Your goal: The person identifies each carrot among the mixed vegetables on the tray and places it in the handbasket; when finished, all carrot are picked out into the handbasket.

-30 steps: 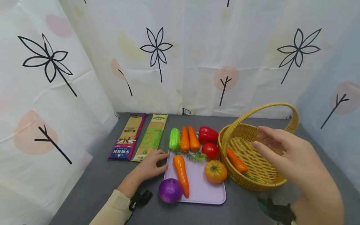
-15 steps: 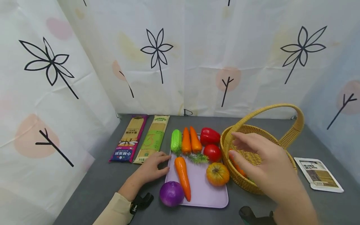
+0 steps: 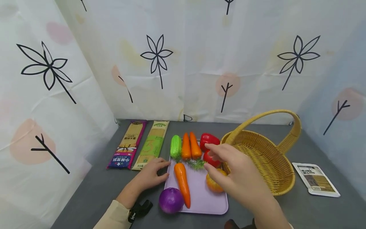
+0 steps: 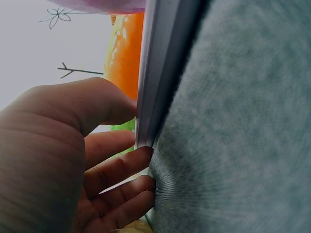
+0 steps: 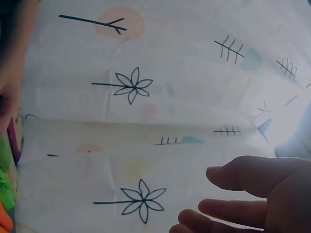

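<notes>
Lilac tray (image 3: 199, 191) against its thumb, the left hand (image 3: 151, 173) lay spread (its wrist view alone showed fingertips meeting grey cloth (image 4: 238, 121)); the right hand (image 3: 235, 167), spread, partly hid the pumpkin (image 3: 213, 185).

A dark grey surface (image 3: 91, 200) spreads before me, its woven, cloth-like top plain to see near my left wrist. About the middle lies a lilac tray (image 3: 207, 202), and the tips of my left fingers (image 4: 119, 167) press the cloth beside its rim. Farther left, a purple-edged packet (image 3: 128, 144) and a green-banded packet (image 3: 151, 144) lie flat, side by side. To the tray's right stands a yellow woven basket (image 3: 270, 162), with a white-edged pouch (image 3: 317, 179) lying just beyond it.
</notes>
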`<state>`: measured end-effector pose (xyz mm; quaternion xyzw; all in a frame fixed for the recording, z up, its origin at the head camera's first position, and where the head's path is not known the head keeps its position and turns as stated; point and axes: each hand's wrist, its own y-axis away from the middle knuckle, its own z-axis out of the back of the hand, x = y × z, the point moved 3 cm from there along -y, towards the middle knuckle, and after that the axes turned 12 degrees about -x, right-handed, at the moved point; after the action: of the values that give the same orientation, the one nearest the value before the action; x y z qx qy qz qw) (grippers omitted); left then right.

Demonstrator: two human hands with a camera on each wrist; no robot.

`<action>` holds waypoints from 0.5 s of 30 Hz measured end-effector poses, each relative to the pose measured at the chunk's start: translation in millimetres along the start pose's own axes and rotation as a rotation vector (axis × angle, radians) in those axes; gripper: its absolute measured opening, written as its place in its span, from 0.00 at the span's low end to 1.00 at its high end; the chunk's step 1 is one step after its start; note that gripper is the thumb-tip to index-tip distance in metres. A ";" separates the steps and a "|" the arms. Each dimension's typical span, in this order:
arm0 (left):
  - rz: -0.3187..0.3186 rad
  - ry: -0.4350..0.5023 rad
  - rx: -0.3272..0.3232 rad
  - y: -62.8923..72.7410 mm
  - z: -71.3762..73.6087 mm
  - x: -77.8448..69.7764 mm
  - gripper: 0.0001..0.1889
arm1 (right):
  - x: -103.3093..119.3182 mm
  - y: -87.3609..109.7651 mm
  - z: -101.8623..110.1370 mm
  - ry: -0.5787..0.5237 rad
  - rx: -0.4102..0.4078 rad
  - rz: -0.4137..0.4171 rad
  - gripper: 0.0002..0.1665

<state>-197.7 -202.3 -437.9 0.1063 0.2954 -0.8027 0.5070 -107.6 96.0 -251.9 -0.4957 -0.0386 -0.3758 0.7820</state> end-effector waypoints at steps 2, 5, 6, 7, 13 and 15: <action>0.007 0.004 0.001 1.8 -2.1 0.9 0.24 | -2.9 0.2 -5.6 -0.003 0.008 -0.034 0.28; 0.012 0.010 -0.006 0.6 -3.4 1.7 0.24 | -7.8 -2.0 -14.9 -0.014 0.022 -0.089 0.29; 0.012 0.012 -0.008 -0.3 -3.2 1.8 0.24 | -8.9 -2.7 -18.4 -0.009 0.031 -0.108 0.29; 0.010 0.013 -0.010 -1.2 -2.7 1.6 0.24 | -9.9 -3.1 -22.4 -0.006 0.043 -0.126 0.30; 0.004 0.018 0.005 -2.1 2.8 -0.3 0.24 | -9.4 1.3 -55.9 0.016 0.182 -0.253 0.32; -0.001 0.021 0.008 -1.1 4.2 -1.2 0.24 | -9.7 6.4 -70.1 0.030 0.249 -0.306 0.32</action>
<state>-197.5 -203.5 -433.6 0.1166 0.2977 -0.8028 0.5032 -132.4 46.4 -296.3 -0.3777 -0.1481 -0.4900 0.7715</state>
